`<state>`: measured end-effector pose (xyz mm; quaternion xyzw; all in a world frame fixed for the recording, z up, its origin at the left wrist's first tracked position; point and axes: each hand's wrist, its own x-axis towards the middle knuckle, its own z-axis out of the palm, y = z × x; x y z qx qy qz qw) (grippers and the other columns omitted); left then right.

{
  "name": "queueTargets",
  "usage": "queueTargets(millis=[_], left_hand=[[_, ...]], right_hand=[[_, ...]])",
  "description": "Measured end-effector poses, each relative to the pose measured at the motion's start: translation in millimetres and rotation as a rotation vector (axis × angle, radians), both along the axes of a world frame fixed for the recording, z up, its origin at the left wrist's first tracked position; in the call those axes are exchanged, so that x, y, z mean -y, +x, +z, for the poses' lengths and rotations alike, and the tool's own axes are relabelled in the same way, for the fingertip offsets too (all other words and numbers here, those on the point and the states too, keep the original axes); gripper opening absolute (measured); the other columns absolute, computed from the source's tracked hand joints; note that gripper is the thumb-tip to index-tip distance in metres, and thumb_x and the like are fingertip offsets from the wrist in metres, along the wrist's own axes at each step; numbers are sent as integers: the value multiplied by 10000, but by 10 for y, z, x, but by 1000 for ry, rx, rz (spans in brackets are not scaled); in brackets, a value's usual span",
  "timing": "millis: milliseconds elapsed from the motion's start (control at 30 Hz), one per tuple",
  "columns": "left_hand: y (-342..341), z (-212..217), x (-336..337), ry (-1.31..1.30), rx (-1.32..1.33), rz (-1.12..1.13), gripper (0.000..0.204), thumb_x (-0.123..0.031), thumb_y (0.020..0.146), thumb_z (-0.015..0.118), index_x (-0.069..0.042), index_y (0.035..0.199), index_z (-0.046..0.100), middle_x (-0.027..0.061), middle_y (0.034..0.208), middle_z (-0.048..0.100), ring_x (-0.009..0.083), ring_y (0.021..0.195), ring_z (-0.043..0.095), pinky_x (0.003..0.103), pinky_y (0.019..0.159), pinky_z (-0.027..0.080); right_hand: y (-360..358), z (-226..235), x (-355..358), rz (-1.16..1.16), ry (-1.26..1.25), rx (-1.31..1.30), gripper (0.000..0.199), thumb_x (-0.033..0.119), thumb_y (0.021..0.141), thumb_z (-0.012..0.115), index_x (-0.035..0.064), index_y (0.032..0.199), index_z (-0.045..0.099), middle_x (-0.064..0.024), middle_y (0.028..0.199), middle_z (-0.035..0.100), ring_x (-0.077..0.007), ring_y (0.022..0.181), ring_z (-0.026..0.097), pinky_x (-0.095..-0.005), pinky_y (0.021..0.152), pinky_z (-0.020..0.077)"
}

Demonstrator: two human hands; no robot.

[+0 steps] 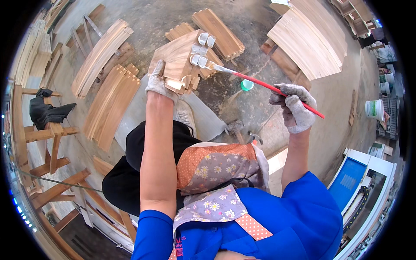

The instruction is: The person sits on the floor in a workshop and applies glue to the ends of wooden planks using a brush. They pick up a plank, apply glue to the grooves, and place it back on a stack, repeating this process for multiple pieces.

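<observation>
Blue shirt (pixel 290 212); red brush (pixel 260 82) slanting, tip forward-left.

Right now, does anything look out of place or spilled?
Probably the black cloth, crumpled untidily over the wooden frame at your left. Dark blotches mark the floor; spill or old stain, I can't tell.

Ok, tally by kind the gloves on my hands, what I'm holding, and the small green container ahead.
Gloves, left glove and right glove: 2
Red-handled brush: 1
Wood bundle: 1
Small green container: 1
Total: 5
</observation>
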<state>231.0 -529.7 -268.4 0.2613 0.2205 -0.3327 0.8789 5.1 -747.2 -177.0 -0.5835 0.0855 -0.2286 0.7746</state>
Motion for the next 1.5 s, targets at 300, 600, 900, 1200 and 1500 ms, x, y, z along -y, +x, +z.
queueTargets(millis=[300, 600, 900, 1200, 1500], left_hand=[[64, -130, -56, -133, -29, -30, 373, -243, 832, 510, -70, 1158, 457, 139, 1112, 540, 321, 961, 546, 518, 786, 454], [-68, 149, 12, 70, -10, 13, 315, -307, 873, 432, -84, 1066, 542, 72, 1004, 603, 226, 872, 589, 351, 692, 515], [-116, 299, 35, 57, -22, 15, 302, -313, 870, 436, -92, 1033, 562, 59, 951, 617, 229, 787, 604, 368, 642, 518], [-77, 213, 8, 34, -34, 36, 311, -319, 878, 416, -89, 1037, 554, 66, 950, 614, 222, 830, 597, 370, 626, 516], [-109, 298, 9, 2, -64, 39, 318, -313, 878, 412, -77, 1049, 539, 73, 970, 610, 209, 847, 598, 347, 603, 518]], right_hand=[[46, 42, -70, 16, -63, -16, 254, 112, 785, 563, -71, 962, 548, -227, 931, 580, -290, 746, 619, -380, 664, 535], [157, 39, -238, 20, -148, 50, 185, -15, 767, 479, -107, 900, 569, -207, 894, 603, -234, 725, 621, -308, 670, 516], [-14, -70, -95, 22, -11, 69, 222, 98, 788, 557, -68, 934, 552, -237, 934, 579, -293, 743, 617, -387, 669, 532], [-24, -88, -150, -50, 41, 22, 201, 31, 775, 497, -91, 923, 555, -224, 914, 592, -269, 738, 619, -370, 672, 530], [-33, -72, -186, 40, -142, 23, 217, 123, 779, 583, -70, 879, 578, -229, 924, 581, -296, 725, 622, -381, 641, 530]])
